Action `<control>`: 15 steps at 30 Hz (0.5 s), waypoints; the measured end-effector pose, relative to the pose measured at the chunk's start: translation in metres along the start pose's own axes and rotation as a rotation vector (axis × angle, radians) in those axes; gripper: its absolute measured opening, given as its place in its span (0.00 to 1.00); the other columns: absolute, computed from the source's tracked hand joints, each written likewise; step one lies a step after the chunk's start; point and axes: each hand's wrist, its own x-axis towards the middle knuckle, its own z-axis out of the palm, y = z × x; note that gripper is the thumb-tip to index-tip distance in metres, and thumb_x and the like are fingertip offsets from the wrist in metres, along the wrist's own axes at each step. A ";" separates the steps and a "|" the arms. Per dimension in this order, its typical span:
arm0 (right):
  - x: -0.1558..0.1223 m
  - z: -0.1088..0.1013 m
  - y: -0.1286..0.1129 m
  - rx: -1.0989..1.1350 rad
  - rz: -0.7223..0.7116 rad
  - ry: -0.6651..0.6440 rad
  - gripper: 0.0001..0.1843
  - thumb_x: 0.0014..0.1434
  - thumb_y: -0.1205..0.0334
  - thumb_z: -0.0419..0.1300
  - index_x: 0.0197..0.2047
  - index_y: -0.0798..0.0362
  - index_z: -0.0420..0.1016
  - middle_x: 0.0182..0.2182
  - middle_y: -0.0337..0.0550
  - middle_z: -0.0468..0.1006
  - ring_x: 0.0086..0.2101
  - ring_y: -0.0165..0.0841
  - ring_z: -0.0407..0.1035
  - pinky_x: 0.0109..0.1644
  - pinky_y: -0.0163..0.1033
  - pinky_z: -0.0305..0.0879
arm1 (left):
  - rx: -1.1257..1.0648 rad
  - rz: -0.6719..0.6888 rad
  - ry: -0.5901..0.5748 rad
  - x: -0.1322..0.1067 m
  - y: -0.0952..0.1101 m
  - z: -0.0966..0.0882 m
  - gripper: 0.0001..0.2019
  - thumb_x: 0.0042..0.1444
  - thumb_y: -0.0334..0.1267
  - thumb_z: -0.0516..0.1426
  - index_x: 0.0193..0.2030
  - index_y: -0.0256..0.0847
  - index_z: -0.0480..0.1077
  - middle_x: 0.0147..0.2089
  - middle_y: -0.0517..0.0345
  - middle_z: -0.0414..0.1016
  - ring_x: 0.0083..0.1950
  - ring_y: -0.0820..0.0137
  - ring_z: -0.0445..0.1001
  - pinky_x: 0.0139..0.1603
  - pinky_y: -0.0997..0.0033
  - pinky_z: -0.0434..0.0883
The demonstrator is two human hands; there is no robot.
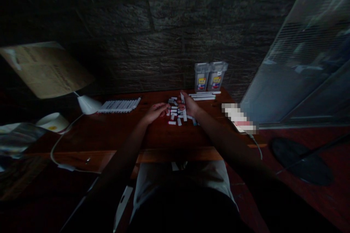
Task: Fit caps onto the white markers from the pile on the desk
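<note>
My right hand [190, 105] is closed around a white marker [185, 115], which points toward me over the middle of the wooden table [161, 136]. To its left, my left hand [157, 113] rests at the edge of a pile of loose marker caps [172, 122], mostly white with coloured ends. Its fingers are curled together, and the dim light hides what they hold, if anything. Several caps lie between the two hands, some partly covered by the fingers.
A row of white markers [119, 106] lies on the left, with a few more markers [203, 97] at back right. Behind those stand two clear plastic cases [201, 77]. A lamp [87, 104], a white cup-like roll [53, 122] and a blurred-out device [235, 116] flank the work area.
</note>
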 end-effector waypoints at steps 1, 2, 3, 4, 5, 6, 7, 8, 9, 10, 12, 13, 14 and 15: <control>0.000 0.000 -0.001 0.015 0.007 -0.012 0.19 0.69 0.45 0.53 0.33 0.50 0.62 0.17 0.29 0.62 0.15 0.22 0.44 0.17 0.29 0.38 | -0.002 0.000 -0.002 0.000 0.000 0.000 0.25 0.48 0.58 0.67 0.38 0.36 0.76 0.28 0.56 0.76 0.22 0.77 0.64 0.24 0.75 0.58; -0.001 0.000 -0.002 0.033 0.011 -0.034 0.22 0.68 0.41 0.53 0.32 0.50 0.61 0.16 0.29 0.60 0.15 0.22 0.43 0.17 0.29 0.38 | -0.002 -0.001 -0.005 0.000 0.000 0.000 0.24 0.48 0.58 0.67 0.39 0.36 0.76 0.28 0.56 0.76 0.22 0.77 0.64 0.24 0.75 0.58; -0.002 0.000 -0.003 0.056 0.009 -0.060 0.25 0.67 0.36 0.52 0.31 0.49 0.61 0.16 0.28 0.59 0.15 0.22 0.43 0.17 0.30 0.38 | -0.002 -0.002 -0.007 0.000 0.000 0.000 0.24 0.49 0.57 0.67 0.39 0.36 0.76 0.28 0.57 0.76 0.22 0.77 0.64 0.24 0.75 0.58; -0.003 0.000 -0.005 0.081 -0.001 -0.087 0.28 0.65 0.32 0.52 0.30 0.49 0.60 0.16 0.28 0.57 0.15 0.22 0.42 0.18 0.30 0.38 | -0.002 -0.003 -0.011 0.000 0.000 0.001 0.24 0.49 0.57 0.67 0.39 0.36 0.76 0.28 0.57 0.76 0.22 0.77 0.64 0.23 0.76 0.58; -0.004 0.000 -0.006 0.106 -0.011 -0.112 0.31 0.63 0.28 0.51 0.29 0.49 0.60 0.15 0.28 0.56 0.15 0.22 0.42 0.18 0.30 0.38 | -0.002 -0.005 -0.011 0.000 0.000 0.001 0.24 0.49 0.57 0.67 0.39 0.36 0.76 0.28 0.57 0.76 0.22 0.78 0.64 0.23 0.76 0.58; -0.006 0.000 -0.008 0.130 -0.020 -0.131 0.33 0.61 0.26 0.50 0.28 0.49 0.59 0.15 0.28 0.54 0.15 0.22 0.42 0.18 0.30 0.38 | -0.004 -0.006 -0.012 0.000 0.000 0.001 0.24 0.49 0.57 0.67 0.39 0.35 0.76 0.28 0.58 0.75 0.22 0.78 0.63 0.23 0.76 0.57; -0.008 0.000 -0.010 0.153 -0.024 -0.144 0.35 0.61 0.24 0.49 0.27 0.49 0.57 0.15 0.28 0.53 0.15 0.22 0.41 0.18 0.31 0.38 | -0.005 -0.008 -0.011 0.000 0.000 0.001 0.24 0.49 0.57 0.67 0.39 0.35 0.76 0.28 0.58 0.75 0.22 0.78 0.63 0.23 0.76 0.57; -0.009 0.000 -0.011 0.172 -0.023 -0.153 0.36 0.60 0.23 0.47 0.25 0.49 0.55 0.14 0.28 0.53 0.15 0.22 0.41 0.18 0.31 0.37 | -0.005 -0.011 -0.009 0.000 0.000 0.001 0.24 0.49 0.57 0.67 0.39 0.35 0.76 0.28 0.58 0.75 0.22 0.78 0.63 0.23 0.76 0.57; -0.011 0.000 -0.012 0.188 -0.017 -0.157 0.37 0.61 0.22 0.45 0.24 0.49 0.53 0.14 0.29 0.52 0.15 0.23 0.40 0.18 0.31 0.37 | -0.005 -0.013 -0.008 0.000 0.000 0.001 0.24 0.49 0.57 0.67 0.39 0.35 0.76 0.28 0.58 0.75 0.22 0.78 0.63 0.23 0.76 0.57; -0.012 0.000 -0.013 0.199 -0.010 -0.156 0.37 0.61 0.22 0.44 0.23 0.49 0.50 0.13 0.29 0.52 0.15 0.23 0.39 0.18 0.32 0.36 | -0.005 -0.015 -0.007 0.000 0.000 0.001 0.24 0.49 0.57 0.67 0.39 0.35 0.76 0.28 0.58 0.75 0.22 0.78 0.63 0.23 0.76 0.57; -0.014 0.000 -0.014 0.210 0.003 -0.141 0.37 0.62 0.23 0.42 0.22 0.49 0.48 0.13 0.30 0.52 0.15 0.23 0.38 0.18 0.32 0.35 | 0.000 -0.013 -0.010 0.000 0.001 0.001 0.24 0.49 0.57 0.67 0.39 0.35 0.76 0.28 0.59 0.75 0.22 0.78 0.63 0.23 0.76 0.57; -0.014 0.001 -0.014 0.211 0.009 -0.135 0.37 0.63 0.24 0.42 0.22 0.49 0.48 0.13 0.30 0.52 0.15 0.23 0.38 0.18 0.32 0.35 | 0.004 -0.012 -0.013 0.000 0.001 0.001 0.23 0.50 0.56 0.66 0.39 0.36 0.76 0.28 0.59 0.75 0.22 0.78 0.63 0.23 0.76 0.57; -0.014 0.001 -0.014 0.210 0.016 -0.132 0.37 0.64 0.25 0.42 0.22 0.49 0.48 0.13 0.30 0.52 0.16 0.23 0.38 0.18 0.33 0.35 | 0.008 -0.011 -0.015 0.000 0.001 0.001 0.22 0.51 0.56 0.66 0.39 0.36 0.76 0.28 0.59 0.75 0.22 0.78 0.63 0.23 0.76 0.57; -0.015 0.001 -0.014 0.207 0.025 -0.134 0.36 0.64 0.26 0.43 0.21 0.49 0.48 0.13 0.30 0.51 0.16 0.24 0.37 0.18 0.33 0.35 | 0.012 -0.011 -0.017 0.000 0.001 0.001 0.22 0.52 0.55 0.66 0.39 0.36 0.76 0.28 0.58 0.75 0.22 0.78 0.63 0.23 0.76 0.57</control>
